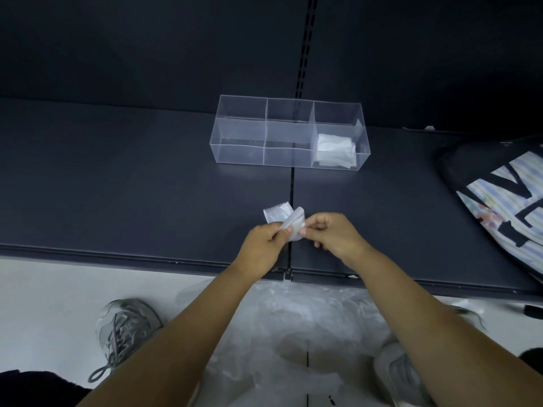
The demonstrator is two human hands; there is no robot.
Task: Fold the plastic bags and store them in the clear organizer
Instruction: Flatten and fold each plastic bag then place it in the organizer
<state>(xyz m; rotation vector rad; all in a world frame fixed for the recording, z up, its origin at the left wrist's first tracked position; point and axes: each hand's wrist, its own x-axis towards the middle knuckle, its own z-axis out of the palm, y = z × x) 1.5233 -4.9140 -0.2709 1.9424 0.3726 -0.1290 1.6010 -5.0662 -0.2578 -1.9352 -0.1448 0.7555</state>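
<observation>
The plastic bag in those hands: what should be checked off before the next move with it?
1. Grip on the plastic bag: ok; the left hand and the right hand both pinch it.
2. Fold finished: not ok; one end curls up loose.
3. Room in the organizer: ok; its left and middle sections look empty.
4. Stored bags out of the way: ok; they lie in the right front section.
5. Way to the organizer: ok; nothing lies on the shelf between it and the hands.
6. Bag small enough to fit a section: cannot tell until it is folded.
</observation>
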